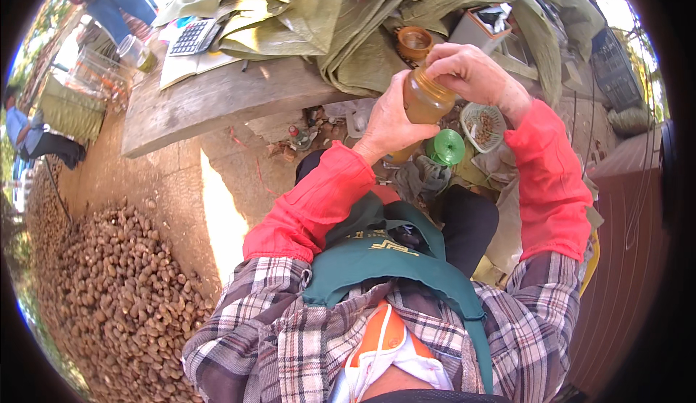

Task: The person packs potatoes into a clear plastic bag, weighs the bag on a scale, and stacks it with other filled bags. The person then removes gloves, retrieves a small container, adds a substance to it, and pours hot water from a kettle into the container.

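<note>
My left hand is wrapped around a wide-mouthed jar of amber colour, held tilted in front of me. At the jar's mouth is my right hand, its fingers bent over the rim; whether they pinch anything is hidden. Just beyond the jar, an orange-brown round pot stands by crumpled green woven sheeting. Below the jar are a green plastic funnel-like piece and a pale basket with small brown pieces in it.
A wooden bench carries a calculator, an open notebook and a plastic cup. A large heap of brown nuts or fruits covers the ground at left. Two people are at the far left. A brown ridged panel rises at right.
</note>
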Motion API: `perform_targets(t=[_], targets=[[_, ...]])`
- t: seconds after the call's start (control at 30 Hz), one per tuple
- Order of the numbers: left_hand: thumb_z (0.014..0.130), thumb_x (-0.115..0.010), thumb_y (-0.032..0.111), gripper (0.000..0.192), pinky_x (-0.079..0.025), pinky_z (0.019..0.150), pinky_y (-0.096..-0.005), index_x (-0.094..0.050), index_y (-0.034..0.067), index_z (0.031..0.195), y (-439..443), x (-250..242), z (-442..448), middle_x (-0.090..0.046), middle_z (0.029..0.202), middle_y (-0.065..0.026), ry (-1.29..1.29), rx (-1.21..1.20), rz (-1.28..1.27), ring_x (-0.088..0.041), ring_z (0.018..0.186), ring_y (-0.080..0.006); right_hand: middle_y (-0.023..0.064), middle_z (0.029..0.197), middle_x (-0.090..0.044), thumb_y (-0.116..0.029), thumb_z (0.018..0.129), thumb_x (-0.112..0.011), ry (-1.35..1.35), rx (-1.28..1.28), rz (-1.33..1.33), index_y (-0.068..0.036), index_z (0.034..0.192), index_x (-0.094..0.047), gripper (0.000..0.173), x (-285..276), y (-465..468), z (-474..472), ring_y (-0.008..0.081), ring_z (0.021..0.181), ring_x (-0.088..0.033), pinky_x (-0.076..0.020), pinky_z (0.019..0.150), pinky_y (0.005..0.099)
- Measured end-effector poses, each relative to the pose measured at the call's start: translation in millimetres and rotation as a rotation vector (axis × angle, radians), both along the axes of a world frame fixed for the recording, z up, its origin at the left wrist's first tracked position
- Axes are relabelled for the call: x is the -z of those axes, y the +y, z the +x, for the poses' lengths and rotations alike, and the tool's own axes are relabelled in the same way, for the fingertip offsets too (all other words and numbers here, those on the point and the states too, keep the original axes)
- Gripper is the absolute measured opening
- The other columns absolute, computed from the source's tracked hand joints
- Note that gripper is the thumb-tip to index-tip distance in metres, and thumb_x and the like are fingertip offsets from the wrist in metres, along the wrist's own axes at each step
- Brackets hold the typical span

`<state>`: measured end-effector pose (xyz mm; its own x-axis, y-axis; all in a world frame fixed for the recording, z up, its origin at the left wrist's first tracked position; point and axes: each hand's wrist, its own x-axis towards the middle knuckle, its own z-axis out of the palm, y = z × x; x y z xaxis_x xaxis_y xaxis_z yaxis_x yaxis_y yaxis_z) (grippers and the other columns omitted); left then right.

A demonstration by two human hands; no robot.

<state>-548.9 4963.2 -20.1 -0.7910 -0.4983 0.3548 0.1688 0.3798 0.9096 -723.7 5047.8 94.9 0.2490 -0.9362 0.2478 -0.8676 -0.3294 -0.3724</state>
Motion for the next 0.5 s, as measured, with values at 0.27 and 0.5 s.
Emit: perform_targets(t=[0.27, 0.5], targets=[[0.061, -0.088, 0.016, 0.095, -0.045, 0.102, -0.0377, -0.036, 0.001, 0.139, -41, -19, 68, -0.058, 0.125, -0.0140, 0.138, -0.134, -0.013, -0.058, 0.117, -0.0240, 0.0069, 0.094, -0.066, -0.008, 0.090, -0.066, -0.185, -0.019, -0.301, -0.004, 0.098, -0.070, 0.010, -1, -29, 32, 0.0231, 0.087, -0.062, -0.0503, 0.076, 0.0316], [0.067, -0.088, 0.011, 0.087, -0.051, 0.095, -0.0350, -0.034, 0.001, 0.134, -143, -46, 127, -0.053, 0.123, -0.0126, 0.384, -0.458, 0.006, -0.058, 0.112, -0.0228, 0.0130, 0.118, -0.065, -0.037, 0.084, -0.075, -0.218, 0.688, -0.493, -0.005, 0.120, -0.064, 0.051, 92, -39, -42, 0.0274, 0.108, -0.061, -0.0483, 0.092, 0.0356]])
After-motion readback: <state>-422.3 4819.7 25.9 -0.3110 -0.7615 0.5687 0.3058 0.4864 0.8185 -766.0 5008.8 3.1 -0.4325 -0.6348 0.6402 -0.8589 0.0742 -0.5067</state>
